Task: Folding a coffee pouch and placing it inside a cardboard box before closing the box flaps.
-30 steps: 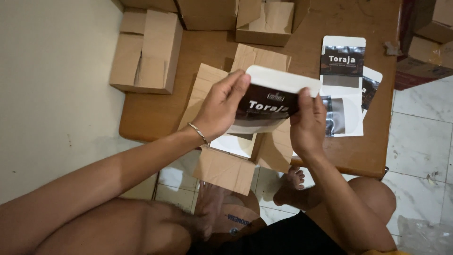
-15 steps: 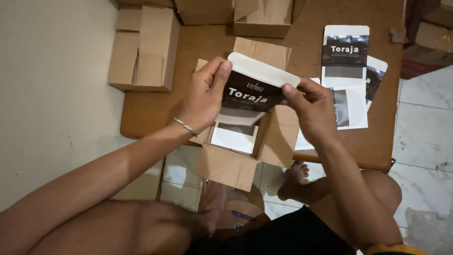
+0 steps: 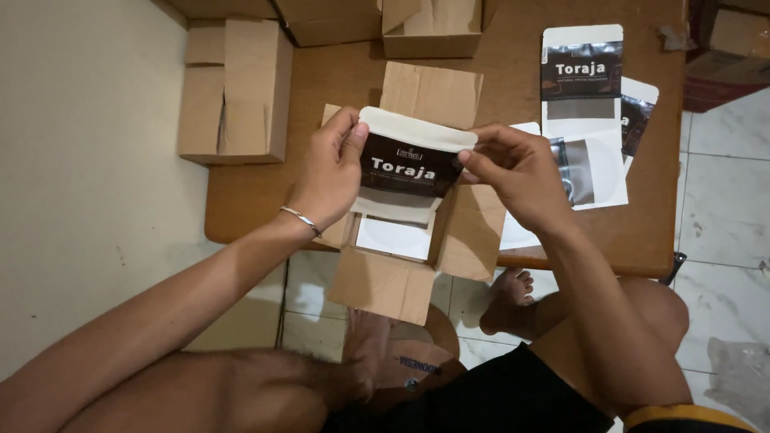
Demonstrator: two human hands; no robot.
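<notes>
Pouch (image 3: pixel 409 164) sits right over the open box (image 3: pixel 393 240), pinched at both top corners by my left hand (image 3: pixel 333 172) and right hand (image 3: pixel 517 172). Best bet, I think, is keeping it level and square so it drops in flat without snagging the flaps.

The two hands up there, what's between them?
In the head view, a white-and-black pouch spans between the left hand and the right hand, above an open cardboard box.
</notes>
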